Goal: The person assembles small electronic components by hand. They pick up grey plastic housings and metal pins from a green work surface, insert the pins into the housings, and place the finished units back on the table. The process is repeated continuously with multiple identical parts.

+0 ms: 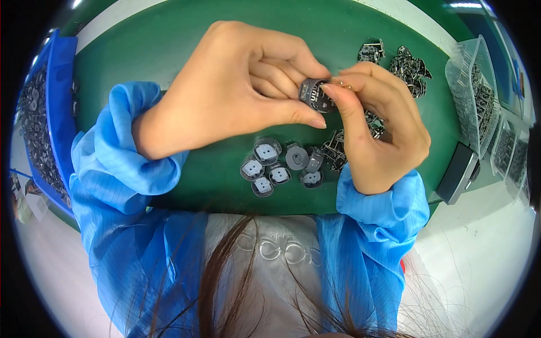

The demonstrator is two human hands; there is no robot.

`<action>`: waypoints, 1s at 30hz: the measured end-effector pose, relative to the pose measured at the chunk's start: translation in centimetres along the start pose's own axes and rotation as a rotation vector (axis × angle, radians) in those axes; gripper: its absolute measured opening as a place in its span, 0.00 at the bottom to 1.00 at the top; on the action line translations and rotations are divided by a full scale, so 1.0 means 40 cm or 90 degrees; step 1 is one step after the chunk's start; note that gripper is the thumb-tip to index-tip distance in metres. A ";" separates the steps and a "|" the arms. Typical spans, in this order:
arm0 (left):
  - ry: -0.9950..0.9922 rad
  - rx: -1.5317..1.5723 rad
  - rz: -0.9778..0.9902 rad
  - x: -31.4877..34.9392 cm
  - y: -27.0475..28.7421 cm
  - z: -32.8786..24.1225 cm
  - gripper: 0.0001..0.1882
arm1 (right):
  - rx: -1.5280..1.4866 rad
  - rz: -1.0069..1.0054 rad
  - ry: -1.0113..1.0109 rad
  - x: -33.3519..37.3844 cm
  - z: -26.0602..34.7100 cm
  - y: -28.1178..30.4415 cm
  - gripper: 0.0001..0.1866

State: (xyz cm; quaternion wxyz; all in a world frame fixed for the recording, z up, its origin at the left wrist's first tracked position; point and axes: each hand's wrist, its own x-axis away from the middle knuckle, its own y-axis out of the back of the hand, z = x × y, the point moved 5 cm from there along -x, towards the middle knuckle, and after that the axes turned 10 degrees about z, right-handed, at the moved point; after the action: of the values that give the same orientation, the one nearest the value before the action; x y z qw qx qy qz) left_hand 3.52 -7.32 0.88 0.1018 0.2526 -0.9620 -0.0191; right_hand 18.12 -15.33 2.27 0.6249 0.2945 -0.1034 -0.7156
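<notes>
Over the middle of the green mat, my left hand (231,84) is closed on a small dark round housing (311,97), holding it between thumb and fingers. My right hand (389,127) pinches a small part with thin metal pins (345,85) against that housing; fingertips cover most of the part. Below the hands lies a group of dark round housings (266,151), several with pale grey inner faces showing two holes. Beside them, partly behind my right hand, is a cluster of small black circuit parts with metal pins (335,151).
More pinned circuit parts (410,70) lie on the green mat (152,48) beyond my right hand. At the left stands a blue bin (63,96) of small dark parts. Clear plastic trays (463,73) of parts and a black box-shaped object (457,173) are on the right.
</notes>
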 end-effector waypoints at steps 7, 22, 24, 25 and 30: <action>0.029 0.016 0.020 0.001 -0.006 -0.008 0.18 | 0.124 0.015 0.129 0.000 0.021 0.007 0.10; 0.059 0.107 0.114 -0.021 -0.023 -0.007 0.17 | -0.034 0.074 0.028 -0.012 -0.012 0.041 0.06; 0.065 0.118 0.095 -0.023 -0.027 -0.005 0.17 | -0.085 0.079 -0.031 -0.016 -0.020 0.043 0.06; 0.065 0.124 0.087 -0.023 -0.028 -0.005 0.16 | -0.125 0.081 -0.080 -0.015 -0.027 0.042 0.07; -0.097 -0.030 0.014 -0.008 -0.045 -0.011 0.15 | 0.048 0.052 0.041 -0.008 0.004 0.041 0.09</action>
State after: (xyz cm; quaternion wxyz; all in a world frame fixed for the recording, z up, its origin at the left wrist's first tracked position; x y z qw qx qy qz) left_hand 4.77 -8.73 1.09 0.0347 0.2370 -0.9690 -0.0599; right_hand 19.41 -15.38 3.33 0.6453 0.3365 -0.1222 -0.6749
